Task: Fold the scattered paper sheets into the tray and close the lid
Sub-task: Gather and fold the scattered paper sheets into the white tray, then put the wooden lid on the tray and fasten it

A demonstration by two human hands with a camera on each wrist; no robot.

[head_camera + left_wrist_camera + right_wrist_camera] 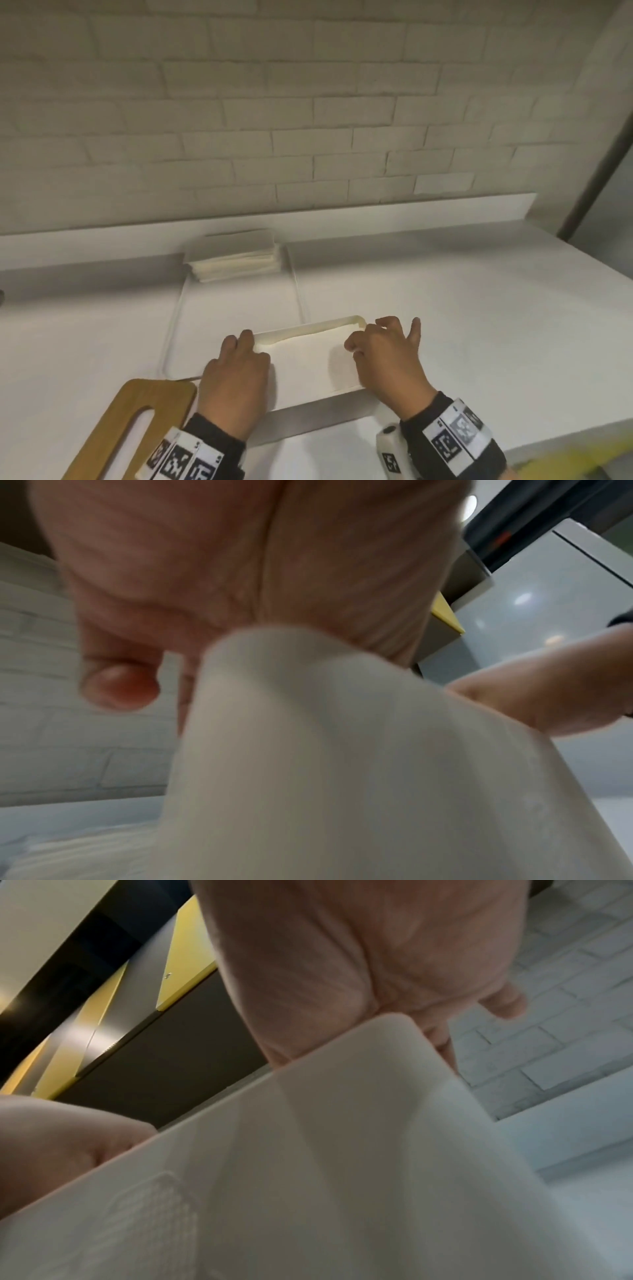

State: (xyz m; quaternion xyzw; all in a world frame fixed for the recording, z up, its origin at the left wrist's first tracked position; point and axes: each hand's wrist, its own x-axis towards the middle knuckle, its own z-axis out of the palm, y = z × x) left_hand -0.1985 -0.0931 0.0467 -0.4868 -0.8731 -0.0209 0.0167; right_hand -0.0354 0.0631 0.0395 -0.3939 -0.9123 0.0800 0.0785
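Note:
A shallow white tray (308,327) sits near the front of the white counter, with a white paper sheet (308,366) lying flat inside it. My left hand (239,349) grips the tray's left end, fingers curled over the rim. At the right end my right hand (373,342) holds the rim with curled fingers, little finger raised. The left wrist view has the tray's corner (308,723) under my left palm (205,561). The right wrist view has the other corner (342,1123) below my right palm (377,947). A wooden lid (137,407) with a slot handle lies at the front left.
A stack of folded white paper (236,263) stands at the back against the low ledge, on a large flat white mat (236,308). A white brick wall rises behind. The counter's right edge (582,442) drops off beyond my right wrist.

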